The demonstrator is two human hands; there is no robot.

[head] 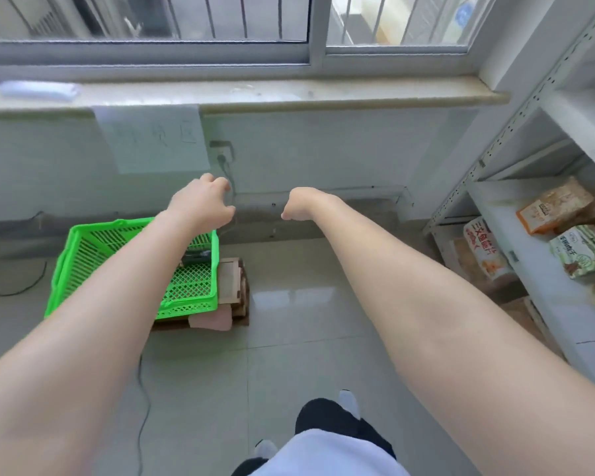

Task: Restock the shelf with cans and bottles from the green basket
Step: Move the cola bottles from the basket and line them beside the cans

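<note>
tiled floor lies open at centre, bounded by the wall at 12 o'clock and the shelf at 3 o'clock. green basket sits at 9 o'clock on cardboard, long axis 9-to-3, opening up. left hand hangs loosely curled, holding nothing. right hand: fingers hidden, state cannot be told.

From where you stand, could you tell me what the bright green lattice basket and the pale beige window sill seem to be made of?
Bright green lattice basket: likely moulded plastic, slightly glossy, with uniform colour and thin regular grid walls. Pale beige window sill: probably polished stone or an imitation, given its soft sheen and thick edge.
</note>
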